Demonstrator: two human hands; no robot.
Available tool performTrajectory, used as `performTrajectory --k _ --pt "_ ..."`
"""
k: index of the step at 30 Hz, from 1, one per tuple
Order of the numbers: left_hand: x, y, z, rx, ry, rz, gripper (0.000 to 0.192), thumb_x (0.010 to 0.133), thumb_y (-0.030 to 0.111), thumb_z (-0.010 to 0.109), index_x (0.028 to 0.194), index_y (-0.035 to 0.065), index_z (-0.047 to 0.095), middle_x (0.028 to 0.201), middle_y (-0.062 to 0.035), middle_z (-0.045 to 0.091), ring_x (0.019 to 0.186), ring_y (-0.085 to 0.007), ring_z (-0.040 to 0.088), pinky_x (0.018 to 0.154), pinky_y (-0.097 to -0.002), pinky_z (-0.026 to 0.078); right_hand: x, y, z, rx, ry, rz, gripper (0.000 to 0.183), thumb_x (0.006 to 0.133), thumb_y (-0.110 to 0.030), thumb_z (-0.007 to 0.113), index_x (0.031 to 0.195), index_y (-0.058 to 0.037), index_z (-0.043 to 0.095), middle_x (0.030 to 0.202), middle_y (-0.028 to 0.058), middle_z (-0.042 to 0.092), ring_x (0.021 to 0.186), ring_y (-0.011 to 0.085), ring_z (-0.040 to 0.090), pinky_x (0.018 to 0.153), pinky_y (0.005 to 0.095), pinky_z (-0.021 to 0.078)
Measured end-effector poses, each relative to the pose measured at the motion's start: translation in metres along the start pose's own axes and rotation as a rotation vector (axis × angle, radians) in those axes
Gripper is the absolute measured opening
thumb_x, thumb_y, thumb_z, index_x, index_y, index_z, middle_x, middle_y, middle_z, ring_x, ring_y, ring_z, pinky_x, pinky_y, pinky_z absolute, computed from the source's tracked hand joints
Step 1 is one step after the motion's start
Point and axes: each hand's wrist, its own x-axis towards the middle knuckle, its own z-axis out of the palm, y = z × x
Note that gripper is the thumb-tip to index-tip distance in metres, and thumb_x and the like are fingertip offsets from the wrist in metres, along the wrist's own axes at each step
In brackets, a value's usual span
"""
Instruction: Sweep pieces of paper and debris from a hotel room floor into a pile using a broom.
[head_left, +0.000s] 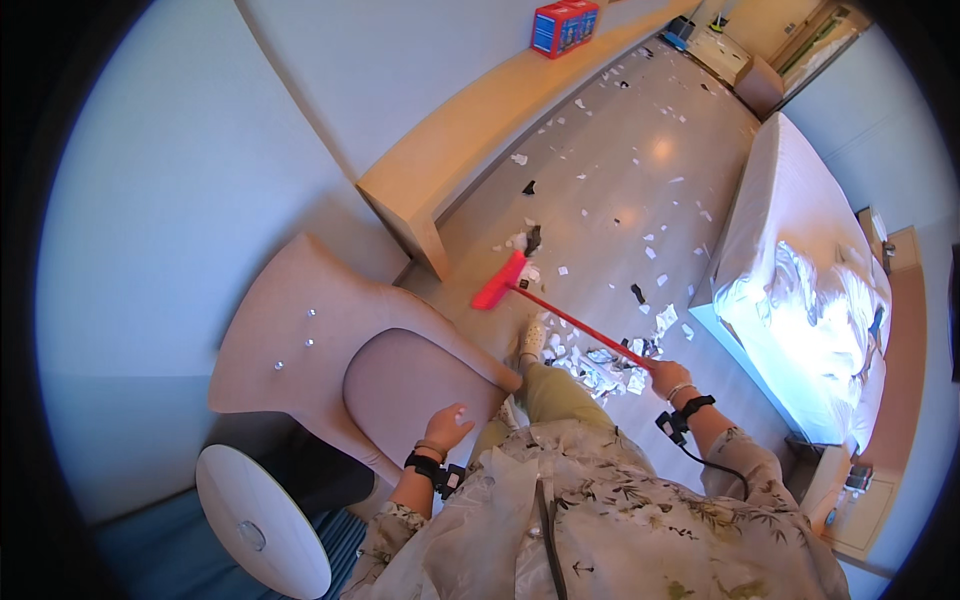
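Observation:
My right hand (670, 378) grips the end of a thin red broom handle (577, 324). At the far end, the red broom head (498, 283) rests on the floor, beside some white and dark scraps (532, 241). A larger heap of torn paper and shiny scraps (604, 367) lies under the handle, close to my shoe (533, 337). Nothing is in my left hand (448, 426), which hovers over the front of a pinkish upholstered armchair (420, 375) with its thumb apart from the loosely bent fingers. Both wrists wear black strapped devices.
A long wooden bench (465, 142) runs along the wall, bearing a red and blue box (564, 30). To the right stands a bed (765, 202) with rumpled bedding. Small scraps dot the floor (637, 187). A round white table (262, 510) stands beside the armchair.

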Motion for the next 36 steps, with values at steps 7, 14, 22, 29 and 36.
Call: performTrajectory --k 7,14,22,29,36 --pt "-0.018 -0.020 0.026 0.008 -0.010 0.080 0.040 0.074 0.031 0.069 0.104 0.0054 0.062 0.098 -0.0153 0.066 0.091 -0.0307 0.063 0.081 -0.0386 0.050 -0.105 0.014 0.020 0.004 0.079 0.105 0.039 0.090 -0.015 0.049 0.128 -0.0254 0.051 0.074 0.0163 0.065 0.070 0.0346 0.064 0.061 0.0453 0.0503" --pt "0.010 0.016 0.056 0.183 -0.252 0.084 0.042 0.073 0.033 0.069 0.106 0.0073 0.063 0.094 -0.0151 0.067 0.090 -0.0322 0.063 0.080 -0.0397 0.050 -0.125 0.004 0.072 0.112 -0.057 0.093 0.042 0.088 -0.012 0.048 0.128 -0.0252 0.051 0.080 0.0170 0.066 0.075 0.0337 0.066 0.065 0.0460 0.0523" --pt "0.044 0.046 0.065 0.440 -0.376 0.145 0.042 0.074 0.029 0.068 0.108 0.0053 0.063 0.094 -0.0161 0.067 0.090 -0.0334 0.062 0.082 -0.0398 0.050 -0.155 0.059 0.115 0.177 -0.102 0.264 0.046 0.088 -0.010 0.046 0.131 -0.0276 0.048 0.082 0.0167 0.066 0.077 0.0335 0.066 0.066 0.0438 0.0531" --pt "0.026 0.088 0.108 0.305 -0.256 0.115 0.041 0.075 0.028 0.067 0.109 0.0051 0.062 0.093 -0.0161 0.066 0.088 -0.0324 0.063 0.081 -0.0392 0.051 -0.241 0.144 0.103 0.072 -0.042 0.213 0.050 0.088 -0.011 0.049 0.136 -0.0242 0.045 0.074 0.0127 0.061 0.065 0.0290 0.063 0.059 0.0403 0.0516" --pt "-0.020 0.115 0.167 0.322 -0.373 0.007 0.041 0.075 0.026 0.068 0.109 0.0050 0.062 0.091 -0.0141 0.067 0.086 -0.0291 0.064 0.080 -0.0365 0.050 -0.226 0.221 0.069 -0.182 -0.123 -0.065 0.050 0.088 -0.008 0.051 0.134 -0.0256 0.049 0.077 0.0118 0.062 0.066 0.0252 0.063 0.059 0.0345 0.0517"
